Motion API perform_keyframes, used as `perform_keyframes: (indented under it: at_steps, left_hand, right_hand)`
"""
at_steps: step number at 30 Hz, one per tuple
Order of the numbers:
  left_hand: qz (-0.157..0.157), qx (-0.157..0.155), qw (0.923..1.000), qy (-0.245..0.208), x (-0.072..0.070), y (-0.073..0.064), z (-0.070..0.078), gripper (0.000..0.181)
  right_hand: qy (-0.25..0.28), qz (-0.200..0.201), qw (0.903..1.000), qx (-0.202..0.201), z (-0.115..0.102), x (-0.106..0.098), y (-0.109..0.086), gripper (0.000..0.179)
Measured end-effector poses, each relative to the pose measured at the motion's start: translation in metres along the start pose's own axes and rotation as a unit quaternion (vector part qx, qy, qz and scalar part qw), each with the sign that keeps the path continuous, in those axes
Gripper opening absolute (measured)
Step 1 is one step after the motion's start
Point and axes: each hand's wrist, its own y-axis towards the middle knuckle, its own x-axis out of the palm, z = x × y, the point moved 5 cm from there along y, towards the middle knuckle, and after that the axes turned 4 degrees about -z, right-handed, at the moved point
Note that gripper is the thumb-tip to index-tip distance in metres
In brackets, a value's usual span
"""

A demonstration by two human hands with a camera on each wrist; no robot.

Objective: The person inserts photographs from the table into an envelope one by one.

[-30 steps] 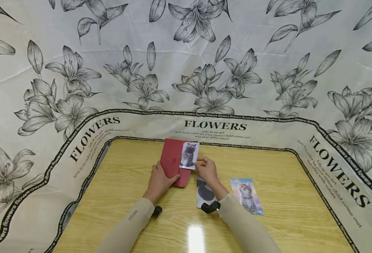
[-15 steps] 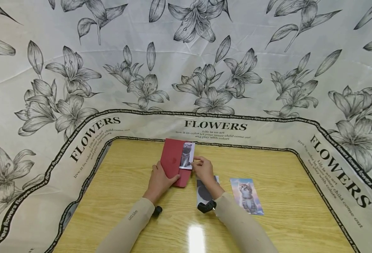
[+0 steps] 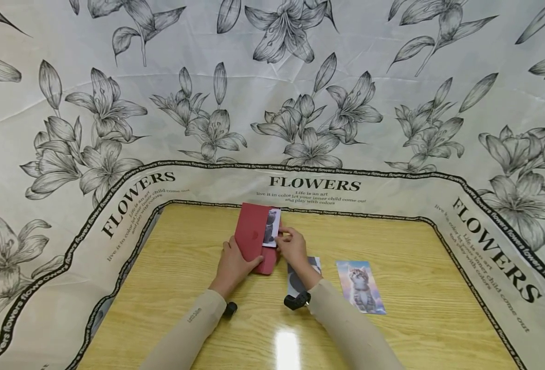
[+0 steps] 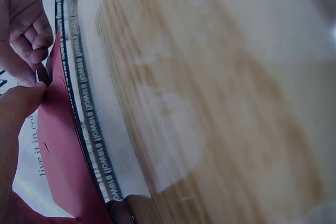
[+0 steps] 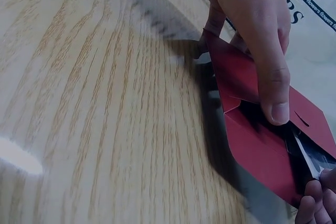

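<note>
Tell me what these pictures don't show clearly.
Head view: part of the gray cat card, hidden inside the red envelope.
Head view: part of the dark-circle card, covered by the right hand.
Right wrist view: part of that hand, cut off by the edge.

Gripped by the left hand, a red envelope: looks like smooth, matt paper or thin card. Pinched by the right hand, a grey-cat card: looks like smooth printed paper; likewise a kitten card to that hand's right. Under both hands, a wood-grained tabletop: smooth, glossy, gives back a bright glare. Beyond both hands, printed cloth: faintly shiny, lightly creased. Behind both hands, sleeves of matt cloth.
</note>
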Motion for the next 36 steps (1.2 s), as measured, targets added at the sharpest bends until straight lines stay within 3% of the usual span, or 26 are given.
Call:
perform_keyframes:
  at_steps: [13,23,36]
  left_hand:
    - [0.008,0.012,0.9999,0.001,-0.004,-0.001,0.003,0.109]
    - [0.011,0.013,0.9999,0.003,-0.003,0.0,0.0,0.11]
    - [0.007,0.013,0.9999,0.005,-0.003,-0.001,0.001,0.111]
  right_hand:
    - [-0.025,-0.012,0.9995,-0.013,-0.005,0.009,0.004,0.034]
    - [-0.128,-0.008,0.991,-0.038,-0.012,0.014,0.007,0.032]
    - [-0.13,-0.007,0.991,-0.031,-0.015,0.02,0.006,0.031]
